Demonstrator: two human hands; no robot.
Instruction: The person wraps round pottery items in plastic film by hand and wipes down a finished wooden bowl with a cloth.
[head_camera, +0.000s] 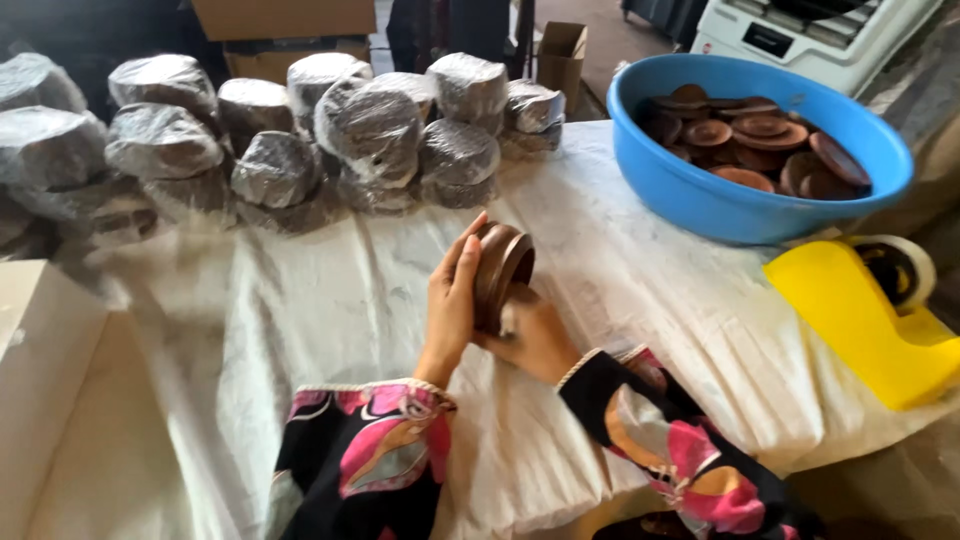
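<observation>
Left hand (452, 300) and right hand (535, 335) clasp upright brown dishes (500, 270).

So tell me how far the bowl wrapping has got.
Done: about a dozen plastic-wrapped bundles piled at the table's far edge. In hand: a stack of brown bowls, on edge between left hand and right hand. Left: loose bowls in the blue basin.
</observation>
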